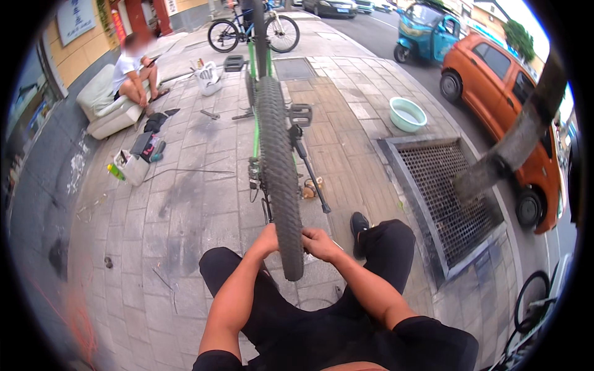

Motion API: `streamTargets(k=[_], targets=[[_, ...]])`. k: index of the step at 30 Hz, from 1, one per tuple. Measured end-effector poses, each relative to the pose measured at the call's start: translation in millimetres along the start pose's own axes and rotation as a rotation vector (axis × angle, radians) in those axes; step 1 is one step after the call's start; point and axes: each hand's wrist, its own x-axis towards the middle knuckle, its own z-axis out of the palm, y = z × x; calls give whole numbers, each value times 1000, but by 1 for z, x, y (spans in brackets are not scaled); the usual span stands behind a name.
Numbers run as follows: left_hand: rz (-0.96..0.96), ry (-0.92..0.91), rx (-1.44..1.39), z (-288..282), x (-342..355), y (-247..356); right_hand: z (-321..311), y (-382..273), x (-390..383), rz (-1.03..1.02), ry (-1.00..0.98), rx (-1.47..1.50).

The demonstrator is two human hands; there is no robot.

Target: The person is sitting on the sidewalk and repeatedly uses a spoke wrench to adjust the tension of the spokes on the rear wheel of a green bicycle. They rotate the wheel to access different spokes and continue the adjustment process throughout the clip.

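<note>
A bicycle with a green frame [255, 139] stands in front of me, its knobby black tyre [281, 161] pointing toward me between my knees. My left hand [266, 240] is at the left side of the wheel, low down, its fingers mostly hidden by the tyre. On the opposite side my right hand [318, 243] is close against the wheel with its fingers curled. A thin pale piece shows beside that hand, too small to name. The kickstand [312, 173] slants down at the right, below a black pedal [301, 114].
A metal tree grate [436, 179] and trunk [495, 170] are at the right, a pale green basin [408, 115] beyond. At left are a white toolbox [131, 168], a wrench [210, 115] and a seated person [133, 74]. An orange car [495, 93] stands on the road.
</note>
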Motion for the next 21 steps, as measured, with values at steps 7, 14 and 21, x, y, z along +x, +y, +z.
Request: streamTargets(k=[7, 14, 21], targets=[[-62, 82, -24, -5, 6, -31, -50, -16, -1, -80, -6, 231], [-242, 119, 49, 5, -6, 2, -153, -203, 38, -363, 477, -261], [-348, 163, -43, 9, 6, 3, -227, -330, 129, -317, 746, -1035]])
